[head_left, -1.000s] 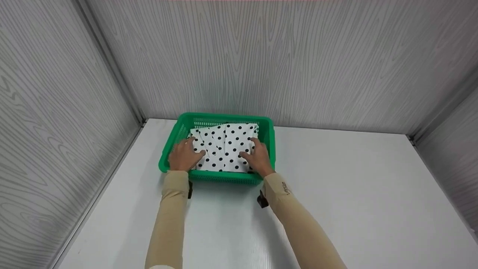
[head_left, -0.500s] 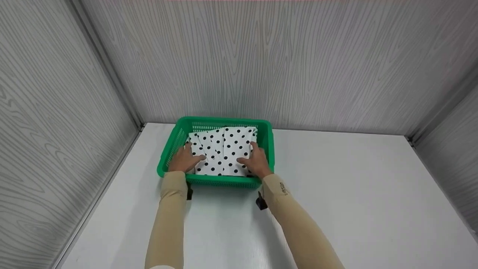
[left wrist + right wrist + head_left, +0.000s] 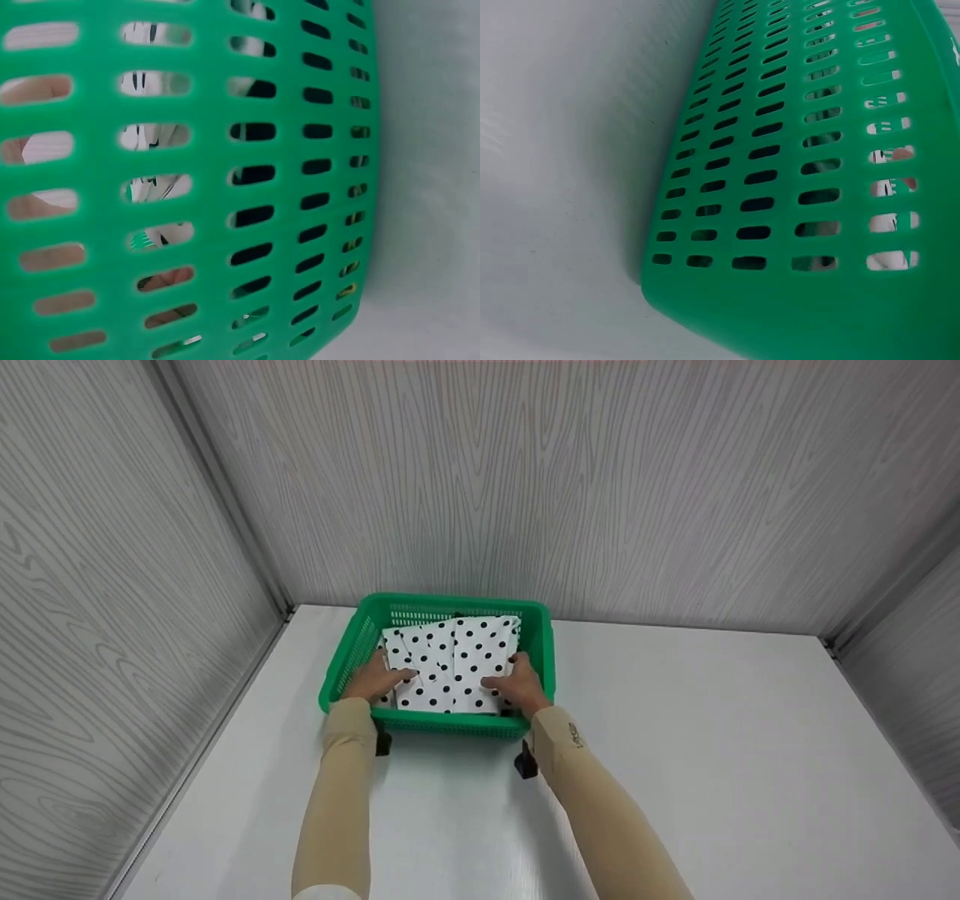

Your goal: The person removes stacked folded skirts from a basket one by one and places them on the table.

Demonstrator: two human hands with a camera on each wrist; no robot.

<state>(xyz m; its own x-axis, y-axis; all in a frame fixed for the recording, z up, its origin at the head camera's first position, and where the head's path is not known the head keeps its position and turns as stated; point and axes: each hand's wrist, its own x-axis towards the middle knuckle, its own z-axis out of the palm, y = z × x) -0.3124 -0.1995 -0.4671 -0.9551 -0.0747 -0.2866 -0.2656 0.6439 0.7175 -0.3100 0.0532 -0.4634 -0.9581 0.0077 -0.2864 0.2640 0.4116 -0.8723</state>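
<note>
A folded white cloth with black dots [image 3: 454, 667] lies inside a green plastic basket [image 3: 442, 721] in the head view. My left hand [image 3: 369, 680] reaches over the front rim and grips the cloth's left side, thumb on top. At the opposite side, my right hand [image 3: 523, 687] holds the cloth's right edge the same way. The fingertips of both hands are hidden down beside the cloth. Each wrist view is filled mostly by the slotted basket wall [image 3: 97, 169], with bits of cloth and fingers showing through the slots.
The basket stands on a white table [image 3: 712, 750], close to the grey wood-grain back panel [image 3: 525, 495]. A similar side panel [image 3: 97, 622] rises at the left. Dark wrist-camera mounts [image 3: 526, 765] hang near the basket's front.
Both hands have sunk slightly lower along the cloth's sides, with fingers more hidden beside it. The cloth and basket look nearly unchanged; the head view has shifted a little.
</note>
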